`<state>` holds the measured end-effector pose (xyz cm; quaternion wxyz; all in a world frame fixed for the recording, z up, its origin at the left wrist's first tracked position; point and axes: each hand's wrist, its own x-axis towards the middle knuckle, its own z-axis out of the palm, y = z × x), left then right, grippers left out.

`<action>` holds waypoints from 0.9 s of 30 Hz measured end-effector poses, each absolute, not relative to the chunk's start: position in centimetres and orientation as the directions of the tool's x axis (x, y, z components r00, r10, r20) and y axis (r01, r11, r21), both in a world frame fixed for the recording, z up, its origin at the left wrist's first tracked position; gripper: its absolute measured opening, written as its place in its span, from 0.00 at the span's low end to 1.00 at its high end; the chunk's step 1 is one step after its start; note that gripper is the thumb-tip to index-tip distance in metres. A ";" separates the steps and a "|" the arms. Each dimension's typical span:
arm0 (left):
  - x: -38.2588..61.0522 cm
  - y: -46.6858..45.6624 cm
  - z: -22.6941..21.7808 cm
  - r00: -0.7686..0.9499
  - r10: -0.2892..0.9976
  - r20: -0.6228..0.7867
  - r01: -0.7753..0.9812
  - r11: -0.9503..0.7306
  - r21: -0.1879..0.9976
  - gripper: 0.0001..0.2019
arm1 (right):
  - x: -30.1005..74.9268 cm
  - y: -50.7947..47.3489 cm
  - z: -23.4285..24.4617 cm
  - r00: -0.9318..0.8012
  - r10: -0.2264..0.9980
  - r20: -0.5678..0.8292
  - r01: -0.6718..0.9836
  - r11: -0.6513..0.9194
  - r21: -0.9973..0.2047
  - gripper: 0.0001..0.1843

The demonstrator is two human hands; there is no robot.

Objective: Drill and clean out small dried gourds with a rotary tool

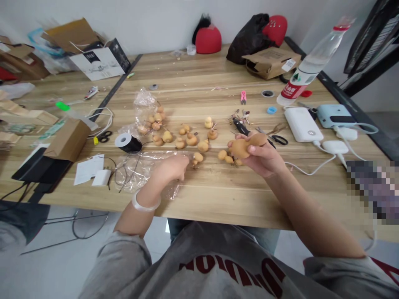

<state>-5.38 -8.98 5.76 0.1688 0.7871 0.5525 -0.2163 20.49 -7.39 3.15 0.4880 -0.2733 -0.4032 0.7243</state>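
My right hand (263, 158) is closed around a tan gourd (246, 146) and holds it just above the wooden table (218, 195). My left hand (171, 168), with a pale bangle (145, 204) on its wrist, rests on the table with fingers curled. Its fingertips touch a small gourd (197, 158) at the edge of a clear plastic bag (143, 168). Several more small gourds (187, 139) lie scattered across the table's middle, some beside a second crumpled bag (144, 99).
A black ribbon spool (127, 142), scissors (279, 139), a white power bank (301, 123) with cables, a blue device (335, 115) and a water bottle (311, 62) lie around. Cardboard boxes (271, 62) and red hats (208, 39) stand at the back.
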 end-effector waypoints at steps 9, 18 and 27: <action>-8.5 -8.7 9.5 0.366 0.791 -0.490 0.904 -0.177 0.388 0.02 | 19.8 -7.4 2.4 -0.351 0.935 0.054 -0.422 -0.106 -0.900 0.16; -10.3 -9.1 11.3 0.507 0.837 -0.206 0.532 -0.116 0.839 0.08 | 16.5 -8.7 2.5 -0.354 0.925 0.140 -0.444 -0.035 -0.895 0.14; -9.7 -9.5 11.6 0.453 0.891 -0.030 0.373 -0.159 0.914 0.09 | 10.1 -11.0 4.9 -0.498 0.865 0.068 -0.409 -0.165 -0.897 0.19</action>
